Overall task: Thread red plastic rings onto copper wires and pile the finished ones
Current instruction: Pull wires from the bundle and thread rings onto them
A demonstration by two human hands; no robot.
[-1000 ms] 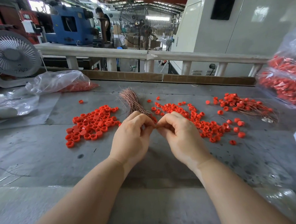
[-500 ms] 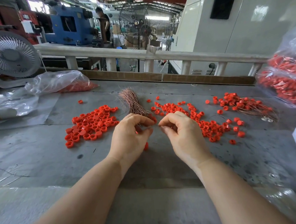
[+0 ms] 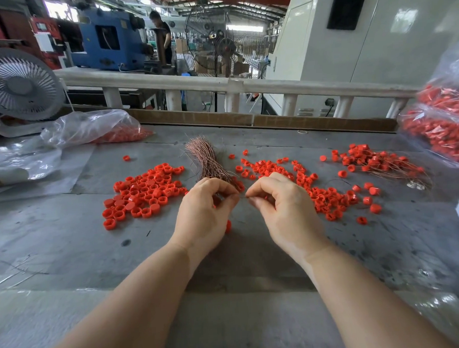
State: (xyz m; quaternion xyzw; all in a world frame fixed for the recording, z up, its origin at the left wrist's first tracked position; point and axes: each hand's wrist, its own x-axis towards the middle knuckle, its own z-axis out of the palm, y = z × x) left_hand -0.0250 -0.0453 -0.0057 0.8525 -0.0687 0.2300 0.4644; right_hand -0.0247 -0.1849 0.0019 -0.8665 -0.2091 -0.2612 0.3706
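Both hands work mid-table: left hand [image 3: 204, 212] curls round a red ring [image 3: 228, 225], right hand [image 3: 283, 205] pinches a thin copper wire [image 3: 242, 197] stretched between them; loose red rings [image 3: 146, 190] lie toward the left edge, the finished pile [image 3: 374, 161] toward the right edge

wire bundle [image 3: 209, 161] between two ring heaps [image 3: 144, 189].

Loose red rings [image 3: 146, 190] are heaped left and centre [image 3: 303, 180]; a copper wire bundle [image 3: 209, 161] is fanned between them; finished ringed wires [image 3: 376, 163] are piled at right.
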